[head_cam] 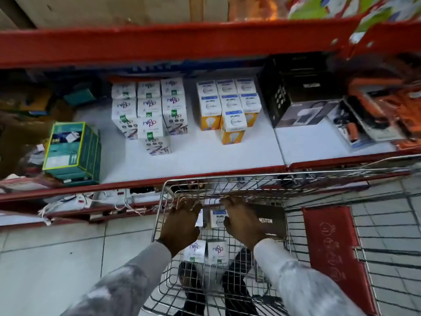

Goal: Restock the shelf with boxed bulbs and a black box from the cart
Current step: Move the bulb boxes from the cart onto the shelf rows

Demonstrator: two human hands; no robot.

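Both hands reach down into the wire cart in front of the shelf. My left hand rests fingers spread over a white bulb box that it mostly hides. My right hand lies beside a white and blue bulb box and over the edge of a black box lettered in white. Two more white bulb boxes stand nearer me in the cart. On the white shelf stand a group of white bulb boxes and a group of white and orange bulb boxes. Whether either hand grips a box is hidden.
A green box stands at the shelf's left, a large black carton and orange tool packs at its right. A red beam runs above the shelf. The cart's red flap lies right; my shoes show through the wire.
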